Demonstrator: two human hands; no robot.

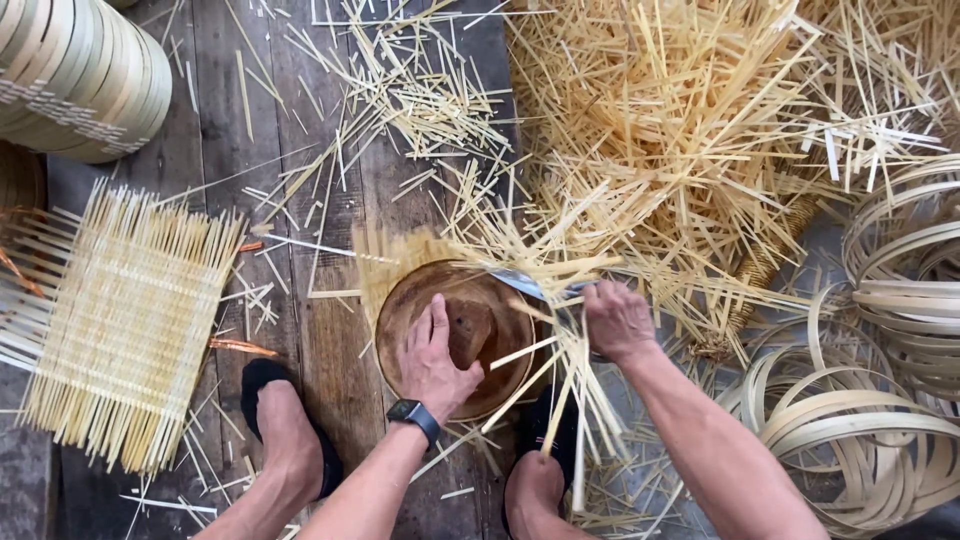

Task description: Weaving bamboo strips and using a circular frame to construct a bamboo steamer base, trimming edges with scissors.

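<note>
- Your left hand [437, 355] lies flat on a round wooden form [455, 335], fingers together and spread over its top, pressing down; dark smartwatch [413, 415] on that wrist.
- Under the form sits a woven bamboo mat [400, 262], its untrimmed strip ends poking out past the rim at upper left and right.
- Your right hand [617, 320] is closed in a fist around a knife [527, 285]; the blade lies at the form's upper right edge, among the strips.
- Loose bamboo strips [575, 395] hang down beside the right wrist, between form and arm.
- Progress, as a judgement: trimming round the form looks partly done; ends show along the top and right rim, the lower rim is hidden by your hand, can't tell.
- Another square woven mat [125, 325] lies well apart on the left, all edges uncut.
- Stack of finished round bamboo rims [85, 75] top left; coiled bamboo hoops [880, 400] at right; big heap of offcuts [690, 120] behind.
- Your feet [285, 420] in dark socks rest on the plank floor [330, 340] either side of the form.
</note>
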